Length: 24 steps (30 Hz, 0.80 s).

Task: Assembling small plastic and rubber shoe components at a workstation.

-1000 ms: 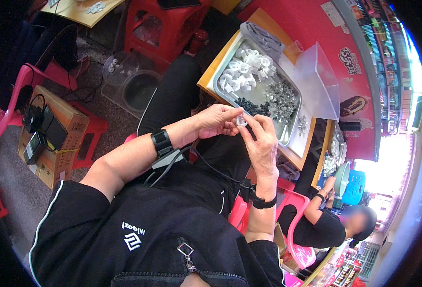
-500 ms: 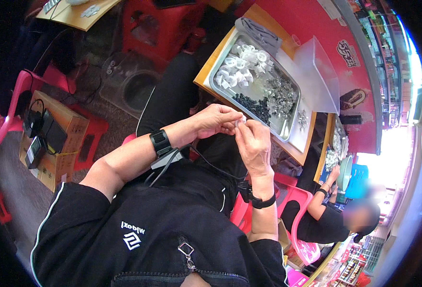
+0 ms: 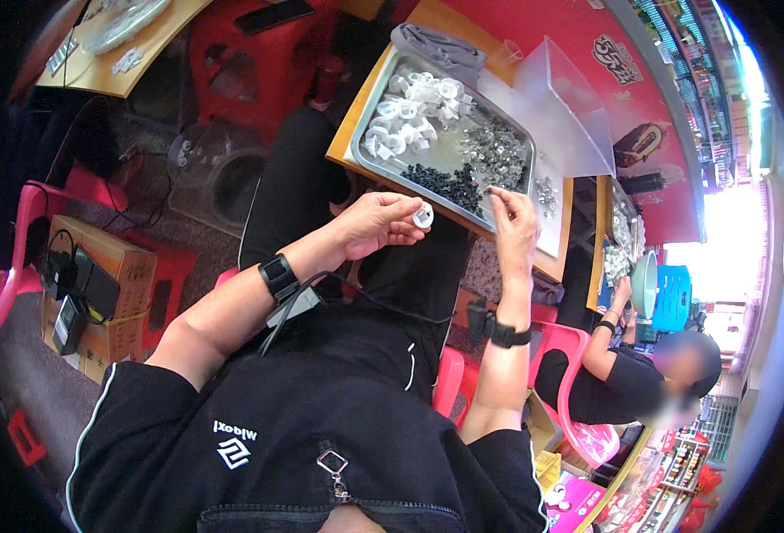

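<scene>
My left hand [image 3: 379, 224] pinches a small white plastic ring [image 3: 423, 215] between thumb and fingers, in front of the table edge. At the near right rim of a metal tray [image 3: 448, 153], my right hand [image 3: 516, 222] has its fingertips pressed together; whatever they hold is too small to make out. Tiny black parts [image 3: 445, 183] lie in the tray close to those fingertips. Behind them are clear and silvery bits [image 3: 497, 151], and a heap of white plastic rings [image 3: 414, 111] fills the far left part.
Beyond the tray are a folded grey cloth [image 3: 436, 49] and a clear plastic bin [image 3: 565, 102]. A co-worker [image 3: 618, 369] sits at the right beside a blue basket [image 3: 672, 298]. To my left stand a cardboard box [image 3: 99, 289] and a red stool [image 3: 241, 75].
My hands were together at the white ring. The right hand has let go of it and moved right to the tray's rim; the left still holds the ring.
</scene>
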Each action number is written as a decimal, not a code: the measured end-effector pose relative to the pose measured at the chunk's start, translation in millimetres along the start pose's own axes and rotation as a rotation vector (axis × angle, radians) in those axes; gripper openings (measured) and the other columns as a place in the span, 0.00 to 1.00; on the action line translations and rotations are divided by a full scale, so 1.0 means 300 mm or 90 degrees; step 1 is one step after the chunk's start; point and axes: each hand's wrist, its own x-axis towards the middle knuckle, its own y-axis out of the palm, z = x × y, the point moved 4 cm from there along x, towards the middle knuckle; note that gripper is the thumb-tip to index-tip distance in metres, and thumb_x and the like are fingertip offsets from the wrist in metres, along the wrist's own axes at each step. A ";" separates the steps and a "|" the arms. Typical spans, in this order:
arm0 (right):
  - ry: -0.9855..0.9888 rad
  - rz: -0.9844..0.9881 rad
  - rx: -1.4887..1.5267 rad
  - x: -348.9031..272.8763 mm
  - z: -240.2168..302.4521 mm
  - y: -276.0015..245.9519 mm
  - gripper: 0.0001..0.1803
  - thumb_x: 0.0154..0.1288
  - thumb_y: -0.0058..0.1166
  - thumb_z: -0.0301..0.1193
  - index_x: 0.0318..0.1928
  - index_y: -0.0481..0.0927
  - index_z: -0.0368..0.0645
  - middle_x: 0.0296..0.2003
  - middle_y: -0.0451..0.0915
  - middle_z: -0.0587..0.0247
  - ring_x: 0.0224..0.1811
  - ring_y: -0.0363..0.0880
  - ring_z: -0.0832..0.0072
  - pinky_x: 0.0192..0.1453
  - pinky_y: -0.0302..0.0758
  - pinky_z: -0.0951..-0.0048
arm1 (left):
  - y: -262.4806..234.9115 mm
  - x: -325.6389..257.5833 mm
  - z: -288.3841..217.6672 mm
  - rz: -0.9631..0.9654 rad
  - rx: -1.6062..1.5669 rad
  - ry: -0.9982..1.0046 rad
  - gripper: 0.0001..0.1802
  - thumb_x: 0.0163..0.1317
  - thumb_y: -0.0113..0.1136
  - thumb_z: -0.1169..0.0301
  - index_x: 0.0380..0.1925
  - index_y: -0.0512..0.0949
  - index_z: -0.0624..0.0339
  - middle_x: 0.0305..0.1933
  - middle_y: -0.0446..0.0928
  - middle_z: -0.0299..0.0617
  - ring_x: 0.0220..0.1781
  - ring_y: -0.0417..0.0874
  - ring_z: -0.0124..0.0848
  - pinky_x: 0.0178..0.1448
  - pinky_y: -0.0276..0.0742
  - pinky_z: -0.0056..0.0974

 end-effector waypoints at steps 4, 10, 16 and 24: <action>-0.082 0.052 -0.161 0.076 -0.158 0.010 0.06 0.54 0.59 0.25 0.35 0.83 0.42 0.34 0.76 0.59 0.37 0.77 0.64 0.41 0.74 0.67 | -0.011 0.004 0.001 0.002 -0.005 -0.016 0.16 0.64 0.56 0.59 0.40 0.76 0.62 0.37 0.80 0.42 0.34 0.82 0.26 0.42 0.79 0.31; -0.184 0.140 -0.243 0.116 -0.233 0.096 0.06 0.53 0.58 0.24 0.34 0.82 0.43 0.35 0.75 0.59 0.40 0.77 0.60 0.44 0.73 0.64 | -0.021 -0.002 -0.013 0.007 -0.016 -0.016 0.16 0.66 0.54 0.60 0.41 0.75 0.62 0.37 0.80 0.44 0.34 0.83 0.27 0.42 0.80 0.32; -0.198 0.100 -0.179 0.116 -0.240 0.088 0.06 0.55 0.58 0.25 0.35 0.82 0.43 0.34 0.76 0.60 0.36 0.77 0.64 0.40 0.74 0.66 | -0.016 -0.005 -0.021 0.011 -0.037 -0.012 0.15 0.65 0.55 0.60 0.40 0.77 0.62 0.37 0.81 0.43 0.33 0.83 0.26 0.42 0.80 0.31; 0.314 0.084 0.651 0.038 -0.222 0.060 0.08 0.63 0.56 0.25 0.41 0.79 0.33 0.33 0.79 0.62 0.27 0.72 0.83 0.30 0.68 0.82 | -0.014 -0.005 -0.028 0.025 -0.023 -0.005 0.15 0.66 0.53 0.61 0.43 0.75 0.62 0.40 0.80 0.44 0.37 0.83 0.28 0.44 0.81 0.33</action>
